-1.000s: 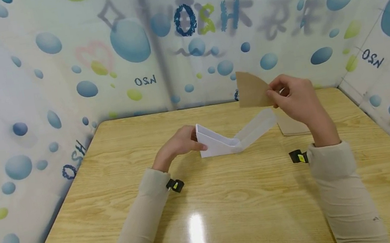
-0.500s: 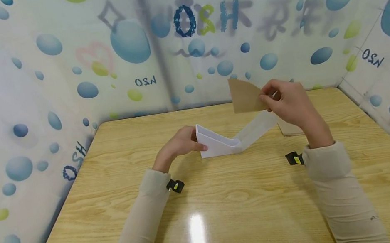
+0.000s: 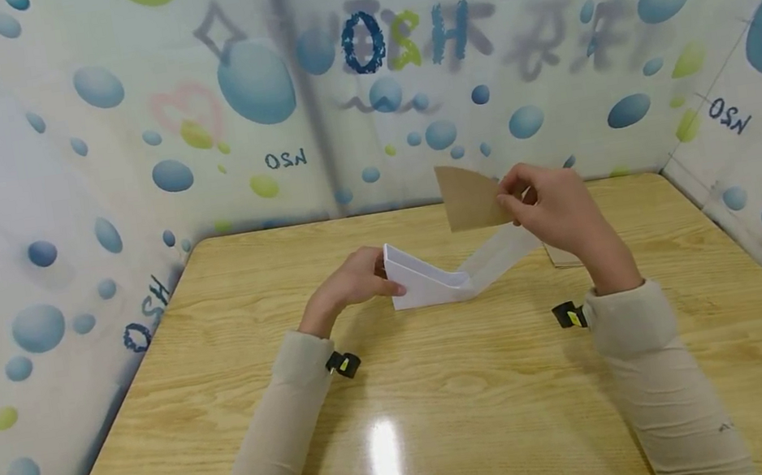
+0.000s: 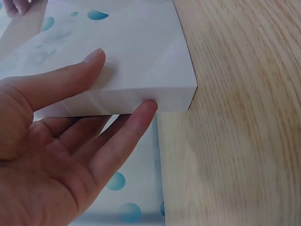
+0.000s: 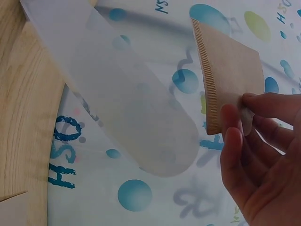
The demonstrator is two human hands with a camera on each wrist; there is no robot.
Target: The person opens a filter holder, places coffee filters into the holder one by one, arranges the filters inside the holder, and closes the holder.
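Observation:
In the head view my left hand (image 3: pixel 354 279) grips the left end of a white, slant-sided filter box (image 3: pixel 423 282) on the table. In the left wrist view its thumb lies on the box's side (image 4: pixel 141 42) and its fingers on the end wall. A translucent lid (image 3: pixel 498 254) stands swung open to the right. My right hand (image 3: pixel 556 207) pinches a brown paper coffee filter (image 3: pixel 470 199) at one corner, above the lid and apart from it. The filter's crimped edge (image 5: pixel 207 80) shows in the right wrist view. The inside of the box is mostly hidden.
A brown, flat paper stack (image 3: pixel 563 256) lies on the wooden table (image 3: pixel 451 408), partly behind my right hand. A patterned curtain (image 3: pixel 333 113) hangs along the table's far edge and sides. Each wrist wears a small black camera mount (image 3: pixel 345 363).
My right hand has carried the coffee filter to the left and a little lower, nearer the box. The left hand and box have stayed in place.

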